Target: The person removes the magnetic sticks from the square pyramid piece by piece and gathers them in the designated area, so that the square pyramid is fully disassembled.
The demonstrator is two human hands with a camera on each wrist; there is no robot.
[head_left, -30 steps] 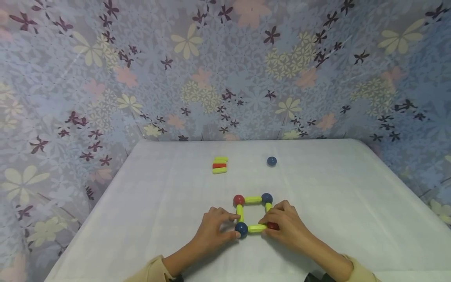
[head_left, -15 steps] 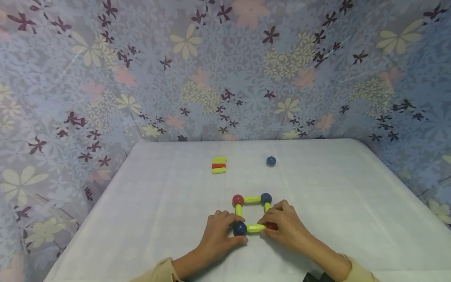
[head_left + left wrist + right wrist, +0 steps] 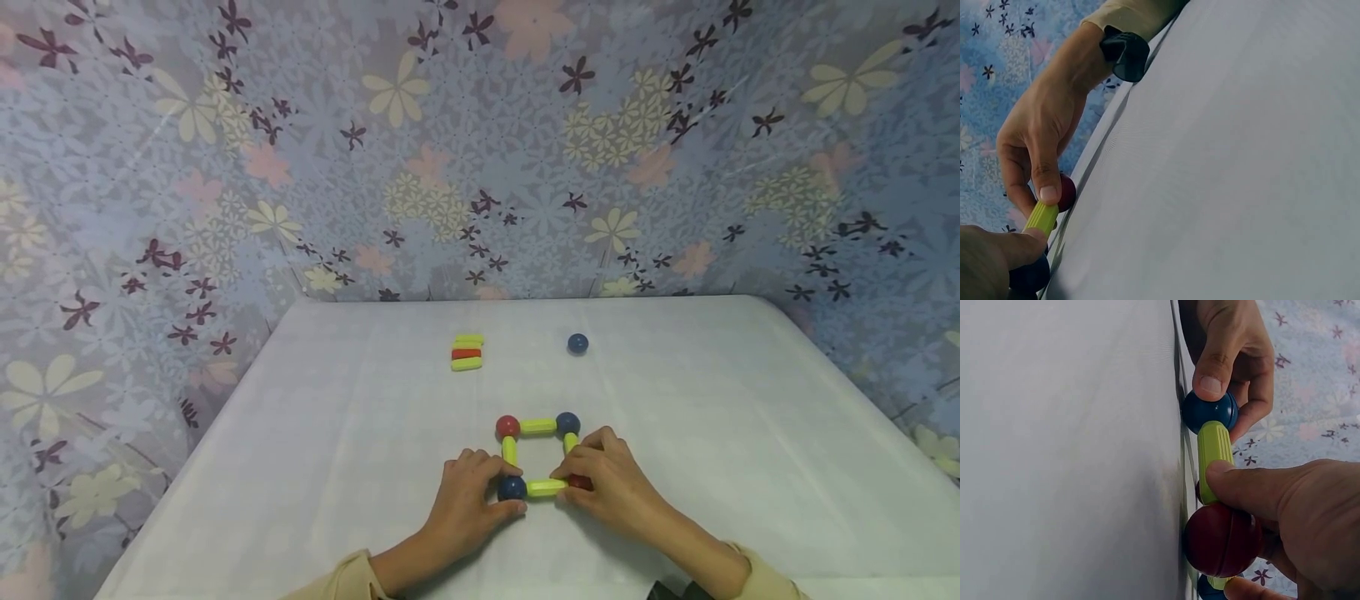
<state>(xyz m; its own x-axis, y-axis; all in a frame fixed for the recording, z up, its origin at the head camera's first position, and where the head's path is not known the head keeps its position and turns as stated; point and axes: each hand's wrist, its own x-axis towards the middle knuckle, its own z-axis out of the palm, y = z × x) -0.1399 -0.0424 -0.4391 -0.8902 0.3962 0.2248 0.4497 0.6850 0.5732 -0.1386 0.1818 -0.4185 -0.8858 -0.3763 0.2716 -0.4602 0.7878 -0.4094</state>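
Observation:
Four-sided, a frame of yellow-green toy building rods and balls lies on the table (image 3: pixel 375 433). My left hand (image 3: pixel 467 504) pinches the blue ball (image 3: pixel 512 488) at its near left corner between thumb and index finger. With thumb and fingertips my right hand (image 3: pixel 615 479) pinches the near rod (image 3: pixel 546 488), close to the red ball (image 3: pixel 1222 540) at the near right corner; that ball is partly covered by the fingers. Another red ball (image 3: pixel 507 427) forms the far left corner and another blue ball (image 3: pixel 567 424) the far right, joined by a rod (image 3: pixel 537 427).
Beyond the frame, several short rods lie side by side, yellow-green apart from one red rod (image 3: pixel 467 354). To their right sits a loose blue ball (image 3: pixel 577 344). A flowered cloth (image 3: pixel 480 150) hangs behind the table's far edge.
My left hand has shifted slightly right, its index finger moving from the left side rod onto the near blue ball and its thumb further around it. My right hand stays in place.

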